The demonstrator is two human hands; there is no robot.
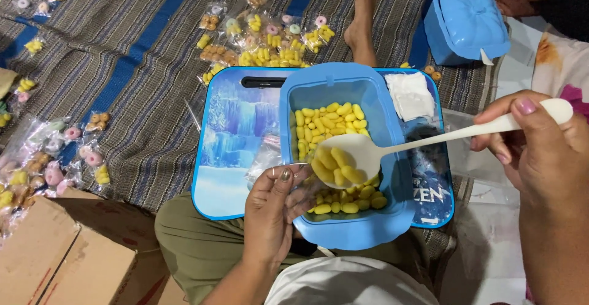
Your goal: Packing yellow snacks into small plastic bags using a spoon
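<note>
White plastic, the spoon [392,148] in our right hand [540,158] looks stiff and light; we judge it easy to steer but shallow, so the yellow puffed snacks [336,169] heaped in its bowl could roll off if it tips. From the head camera, our right fingers are closed around the far end of the handle, thumb on top. That end seems the sensible place to hold, well clear of the load. The spoon's long axis runs from upper right down to lower left, bowl end pointing left and slightly toward us, held level over the near half of the blue tub [343,158].

Our left hand [270,213] is just beside the tub's near left corner, thumb and fingertips pinched on a small clear plastic bag [270,158], thin, limp and probably slippery; the bag's mouth sits right next to the spoon's bowl. The snacks themselves look dry, very light and crushable.

The tub rests on a blue lap tray [233,139], which also carries a folded white tissue [410,96]. Beyond it, filled snack packets [270,41] lie spread over the striped mat [141,65], a blue lidded box [466,19] stands at upper right, and a cardboard box [67,256] sits at lower left.
</note>
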